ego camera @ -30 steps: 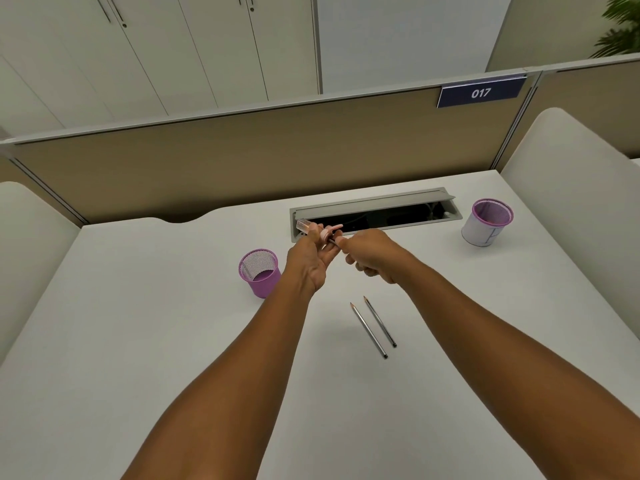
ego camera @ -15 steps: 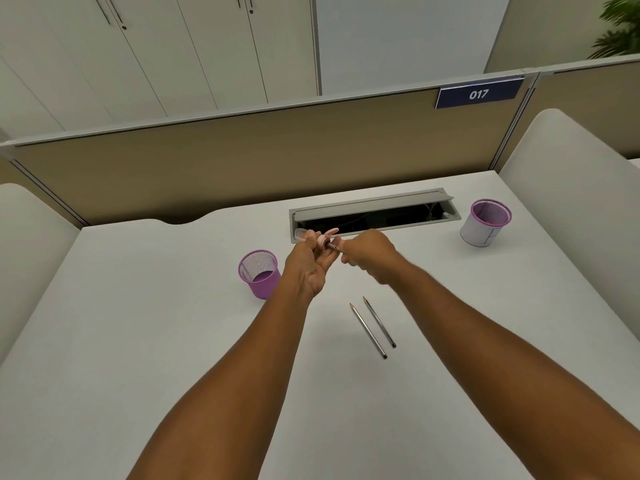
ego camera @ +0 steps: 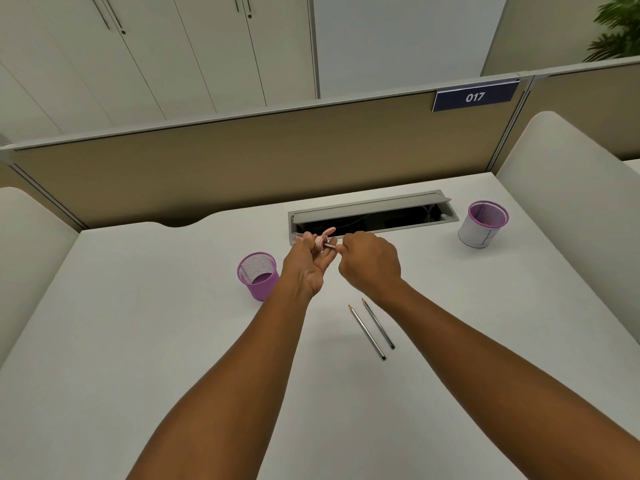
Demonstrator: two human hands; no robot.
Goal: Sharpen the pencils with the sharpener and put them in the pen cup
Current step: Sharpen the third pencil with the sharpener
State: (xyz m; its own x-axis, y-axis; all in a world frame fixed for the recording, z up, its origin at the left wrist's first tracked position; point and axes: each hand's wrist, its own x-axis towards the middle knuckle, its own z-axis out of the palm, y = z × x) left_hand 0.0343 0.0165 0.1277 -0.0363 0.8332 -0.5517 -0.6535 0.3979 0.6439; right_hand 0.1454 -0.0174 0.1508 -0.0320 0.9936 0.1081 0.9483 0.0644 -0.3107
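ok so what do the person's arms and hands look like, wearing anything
Both forearms are bare as far as the picture shows, with no sleeves in view. The left hand and right hand wear no gloves, and no watch, bracelet or ring shows.

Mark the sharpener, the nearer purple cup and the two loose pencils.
sharpener (ego camera: pixel 318 241), head view, pink body.
nearer purple cup (ego camera: pixel 263 285), head view, outer wall.
two loose pencils (ego camera: pixel 367 332), head view, left pencil's mid-shaft.

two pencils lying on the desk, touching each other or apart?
Apart. The head view shows a strip of bare desk between the left pencil and the right pencil along their whole length.
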